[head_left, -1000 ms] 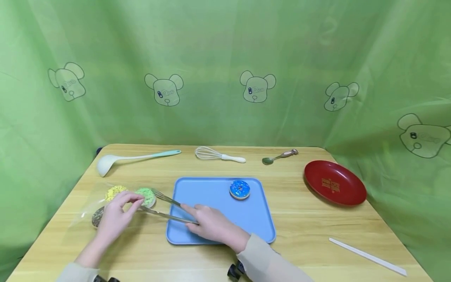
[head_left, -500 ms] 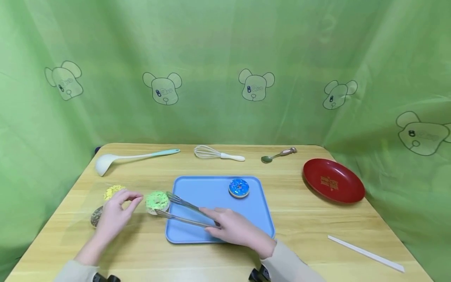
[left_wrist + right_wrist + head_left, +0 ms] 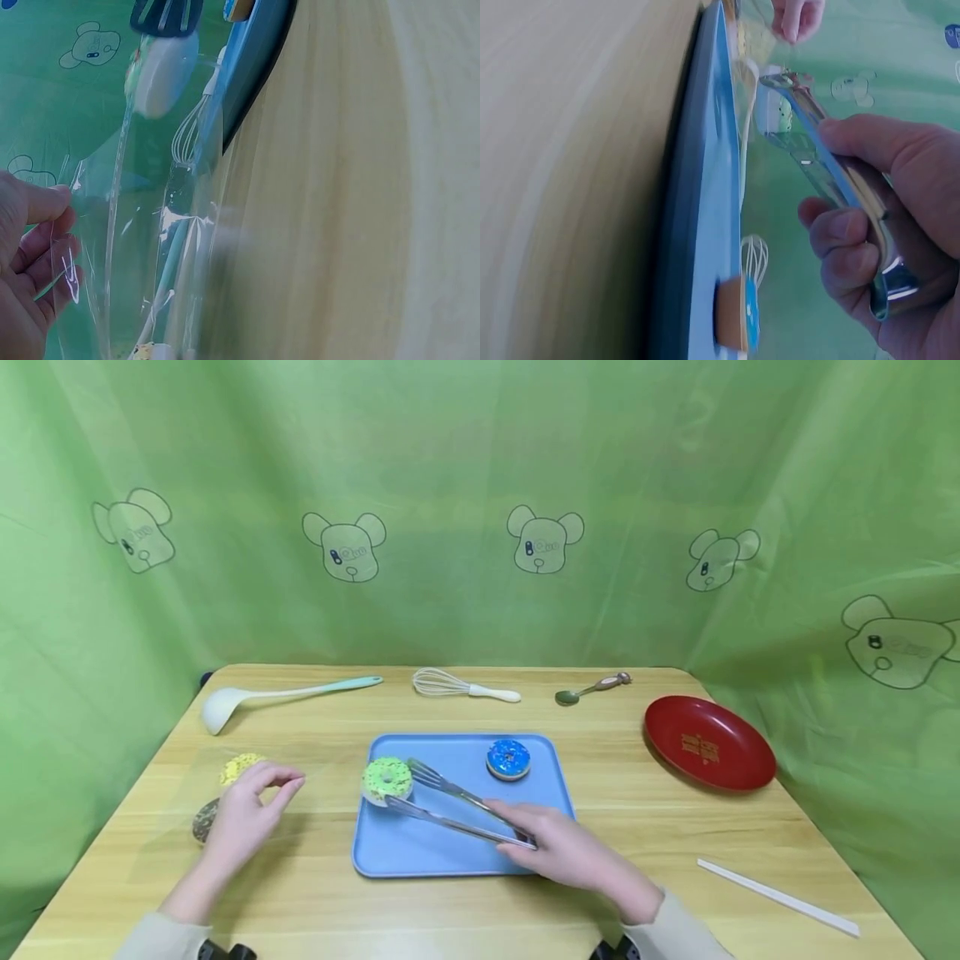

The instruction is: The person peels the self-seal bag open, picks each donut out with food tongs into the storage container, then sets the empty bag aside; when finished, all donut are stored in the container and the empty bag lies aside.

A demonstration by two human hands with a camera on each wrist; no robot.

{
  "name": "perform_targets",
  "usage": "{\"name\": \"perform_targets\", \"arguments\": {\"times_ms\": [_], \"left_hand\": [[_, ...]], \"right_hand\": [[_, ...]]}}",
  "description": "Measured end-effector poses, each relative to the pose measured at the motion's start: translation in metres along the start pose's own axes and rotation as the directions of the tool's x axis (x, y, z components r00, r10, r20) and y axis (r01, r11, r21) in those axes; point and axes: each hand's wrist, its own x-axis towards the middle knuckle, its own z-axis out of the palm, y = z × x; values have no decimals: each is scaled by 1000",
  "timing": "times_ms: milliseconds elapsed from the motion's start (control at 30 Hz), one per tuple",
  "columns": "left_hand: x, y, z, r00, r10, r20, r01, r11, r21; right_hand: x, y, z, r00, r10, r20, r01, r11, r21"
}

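"Hands?"
"I list: right hand [image 3: 551,845], gripping metal tongs [image 3: 457,826]; left hand [image 3: 251,806], pinching clear plastic film [image 3: 112,225]."
"Green doughnut [image 3: 378,772]?"
"Between the tongs' tips, raised above the blue tray [image 3: 442,853], left side. I count one blue doughnut [image 3: 507,762], resting there."

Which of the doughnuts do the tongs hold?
The green doughnut, between the tips of the tongs. The blue doughnut lies on the tray; the yellow one and dark one are partly behind the left hand.
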Motion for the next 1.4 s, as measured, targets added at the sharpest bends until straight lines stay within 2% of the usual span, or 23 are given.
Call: {"name": "perform_targets", "arguments": {"times_ms": [300,600,767,933,1067,1300,1400], "left_hand": [[0,-2,1,1000,9,0,-9,1000,-9],[0,-2,2,1000,2,-2,-2,1000,-10],[-1,-3,3,1000,6,2,-6,1000,-10],[0,-1,2,1000,5,3,-5,1000,-6],[0,1,2,1000,1,9,-1,1000,-7],[-1,1,1,1000,3,9,-3,1000,-12],[-2,1,1,1000,4,4,-4,1000,-11]], "right_hand": [[-35,12,-19,997,74,-17,-74,996,-52],[-66,24,-32,996,55,-64,-61,994,-95],[-82,31,-31,995,67,-68,-74,992,-105],[-94,36,-29,996,71,-55,-74,996,-58],[-103,36,-31,991,130,-10,-131,991,-13],[-118,38,-36,987,155,-50,-159,985,-68],[-121,39,-38,985,165,-38,-168,983,-74]]}}
